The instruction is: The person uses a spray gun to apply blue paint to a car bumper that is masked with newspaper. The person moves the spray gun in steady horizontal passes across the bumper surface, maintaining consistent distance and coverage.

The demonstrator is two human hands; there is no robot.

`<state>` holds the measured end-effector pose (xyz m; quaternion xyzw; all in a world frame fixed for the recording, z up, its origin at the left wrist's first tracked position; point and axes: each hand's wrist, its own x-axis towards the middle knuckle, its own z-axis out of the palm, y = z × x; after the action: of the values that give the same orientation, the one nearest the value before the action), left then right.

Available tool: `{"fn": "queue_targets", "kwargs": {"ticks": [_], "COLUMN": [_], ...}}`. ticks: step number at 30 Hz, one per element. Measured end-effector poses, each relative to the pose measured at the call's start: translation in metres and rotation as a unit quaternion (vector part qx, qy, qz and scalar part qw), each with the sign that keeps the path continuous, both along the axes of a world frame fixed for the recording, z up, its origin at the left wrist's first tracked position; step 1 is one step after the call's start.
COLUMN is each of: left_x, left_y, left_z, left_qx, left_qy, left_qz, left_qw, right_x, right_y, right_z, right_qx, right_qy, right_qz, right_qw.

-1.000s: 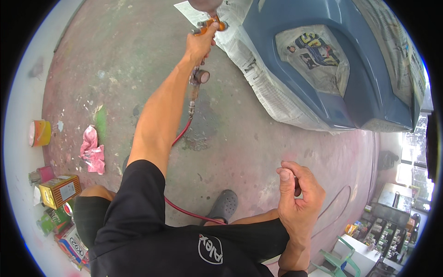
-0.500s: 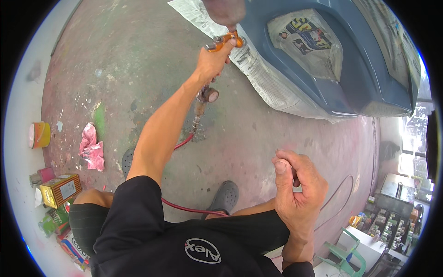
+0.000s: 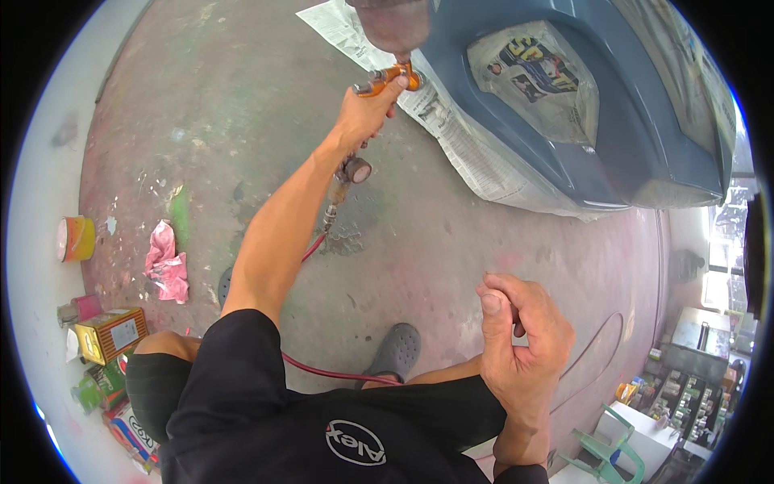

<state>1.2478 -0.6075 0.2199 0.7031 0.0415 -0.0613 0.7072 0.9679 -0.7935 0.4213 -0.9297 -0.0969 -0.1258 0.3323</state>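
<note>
A spray gun with an orange body is gripped in my left hand, reached far forward. A paint-stained cup sits on top of the gun. Beneath the hand hang a round gauge and a fitting joined to a red air hose. The gun's front end points right, over the edge of newspaper masking beside a glossy blue-grey body panel. My right hand is raised before my body, fingers curled toward the thumb, and nothing shows in it.
A pink rag lies on the stained floor at left. A yellow-red bucket, a yellow tin and several other containers line the left wall. Lower right are a green plastic chair and many small bottles.
My left hand and the spray gun have shifted slightly left and down in view. The background has also moved a little. My right hand keeps its curled pose.
</note>
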Motion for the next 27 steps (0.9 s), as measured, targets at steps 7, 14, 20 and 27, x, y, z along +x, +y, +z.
{"fn": "queue_targets", "kwargs": {"ticks": [7,14,20,27], "left_x": [0.069,0.087,0.05,-0.001], "left_y": [0.039,0.046,0.024,0.002], "left_z": [0.01,0.039,0.041,0.058], "left_qx": [0.025,0.034,0.016,0.011], "left_qy": [-0.036,-0.06,-0.062,-0.05], "left_qz": [0.085,0.111,0.07,-0.046], "left_qw": [0.995,0.991,0.995,0.998], "right_x": [0.001,-0.002,-0.004,-0.008], "right_y": [0.006,0.004,0.009,0.009], "right_z": [-0.002,-0.002,0.0,0.003], "right_qx": [0.019,0.019,0.012,0.019], "right_qy": [0.043,0.047,0.026,0.016], "right_qz": [-0.062,-0.073,-0.051,-0.047], "right_qw": [0.997,0.996,0.998,0.999]}}
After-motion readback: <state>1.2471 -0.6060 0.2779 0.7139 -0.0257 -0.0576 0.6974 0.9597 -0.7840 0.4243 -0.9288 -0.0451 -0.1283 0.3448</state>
